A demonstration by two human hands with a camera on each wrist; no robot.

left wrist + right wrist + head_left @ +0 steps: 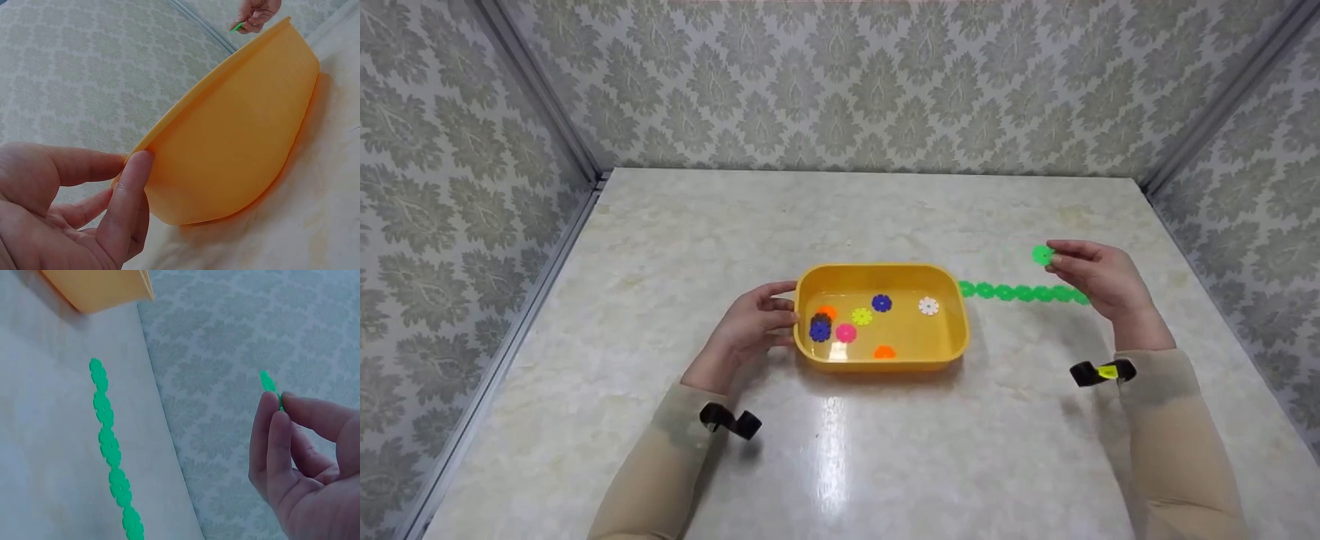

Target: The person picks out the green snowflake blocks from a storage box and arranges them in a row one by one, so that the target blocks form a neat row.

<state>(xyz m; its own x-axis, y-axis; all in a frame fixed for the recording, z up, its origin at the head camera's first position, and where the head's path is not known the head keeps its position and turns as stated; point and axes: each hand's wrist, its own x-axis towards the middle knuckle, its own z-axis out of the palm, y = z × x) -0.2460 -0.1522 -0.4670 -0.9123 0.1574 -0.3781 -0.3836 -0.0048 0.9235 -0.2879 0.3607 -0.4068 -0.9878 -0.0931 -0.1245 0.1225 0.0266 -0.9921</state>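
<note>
My left hand grips the left rim of a yellow plastic basin standing on the table. In the left wrist view the thumb and fingertips pinch that rim. Up at the right, my right hand pinches a round green snowflake disc by its edge, raised above the table. Below it a row of linked green discs runs rightward from beside the basin, its right end hidden behind the hand. In the right wrist view the held disc appears tilted, nearly edge-on.
Inside the basin lie several loose discs: a white one, blue ones, a yellow one, a pink one and orange ones. Patterned wall panels enclose the pale table at the back and sides.
</note>
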